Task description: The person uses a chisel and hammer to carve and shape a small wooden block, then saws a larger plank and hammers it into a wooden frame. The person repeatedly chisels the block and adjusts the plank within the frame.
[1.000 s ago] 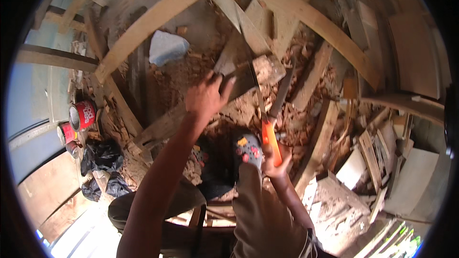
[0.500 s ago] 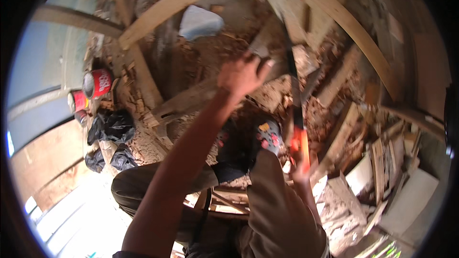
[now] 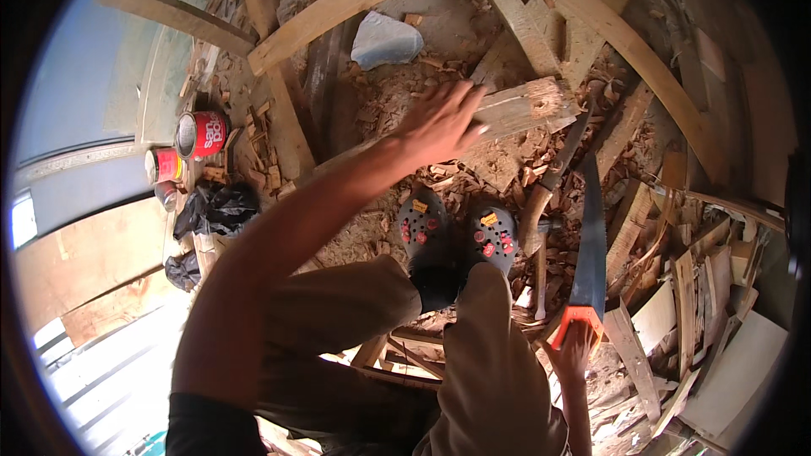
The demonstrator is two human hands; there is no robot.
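Note:
My left hand (image 3: pixel 438 125) lies over a weathered wooden board (image 3: pixel 530 110), its fingers bent across the top near the rough, splintered right end. The board runs slantwise in front of my feet, and my forearm hides much of its left part. Low on the right, my right hand (image 3: pixel 574 355) is closed round the orange handle of a handsaw (image 3: pixel 589 241). The saw's dark blade points away from me, to the right of the board and apart from it. Beside my right shoe lies a tool with a curved wooden handle (image 3: pixel 534 211) and a long dark blade.
Wood chips cover the ground around my clogs (image 3: pixel 494 232). A bent-looking timber frame (image 3: pixel 372 4) spans the far side, with a grey stone (image 3: pixel 386 40) inside it. Red cans (image 3: pixel 203 135) and a black plastic bag (image 3: pixel 218 209) sit left. Offcuts (image 3: pixel 684 304) pile up right.
The saw has swung to the right and back toward me in my right hand. My left hand has come down on the board. The view has shifted slightly.

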